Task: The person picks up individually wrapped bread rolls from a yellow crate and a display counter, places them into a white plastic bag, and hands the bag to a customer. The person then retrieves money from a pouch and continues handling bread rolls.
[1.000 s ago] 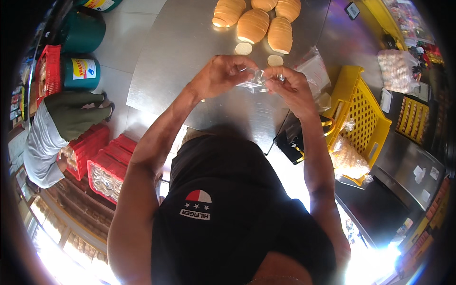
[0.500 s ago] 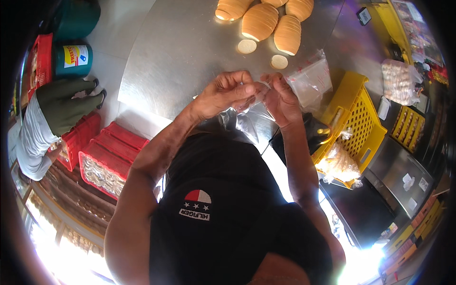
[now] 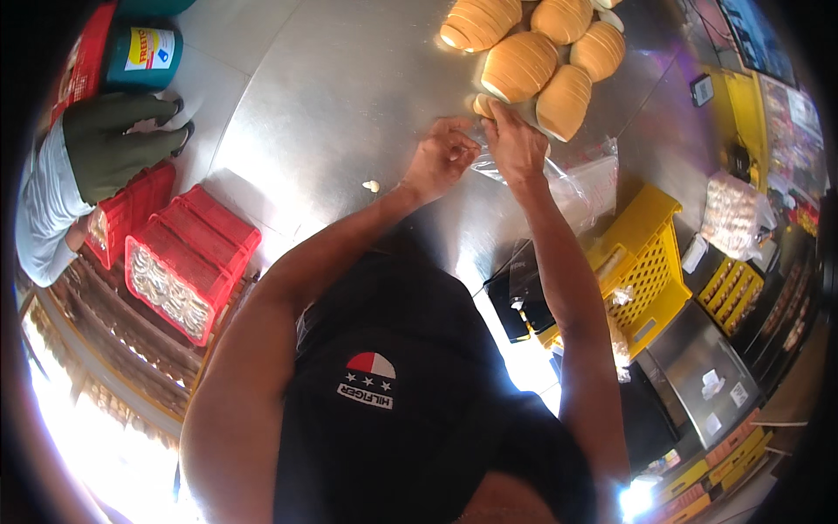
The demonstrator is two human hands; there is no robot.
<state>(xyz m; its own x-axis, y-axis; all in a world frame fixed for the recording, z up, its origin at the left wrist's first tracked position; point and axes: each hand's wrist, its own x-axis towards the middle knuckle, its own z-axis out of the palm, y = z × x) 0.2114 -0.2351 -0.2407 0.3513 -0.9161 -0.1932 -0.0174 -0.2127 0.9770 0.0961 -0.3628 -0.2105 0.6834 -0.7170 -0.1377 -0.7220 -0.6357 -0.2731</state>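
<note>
My left hand (image 3: 443, 160) is closed in a pinch at the edge of a clear plastic bag (image 3: 491, 164). The bag's film stretches across to below my right hand (image 3: 518, 146). My right hand's thumb and fingers are closed on a small round bread end slice (image 3: 482, 106), which is tilted up from the metal table. Just beyond lie several sliced loaves (image 3: 520, 67) with golden crusts, grouped together. Another pale slice is mostly hidden behind my right hand.
The steel table (image 3: 323, 96) carries a small bread scrap (image 3: 371, 186) and flat plastic bags (image 3: 596, 179) at its right. A yellow crate (image 3: 642, 288) stands right. Red crates (image 3: 196, 253) of packed goods stand left, near a person in a grey shirt (image 3: 44, 192).
Both hands have moved apart slightly and forward toward the loaves. My right hand has left the bag's mouth and taken hold of an end slice. The view has shifted.
</note>
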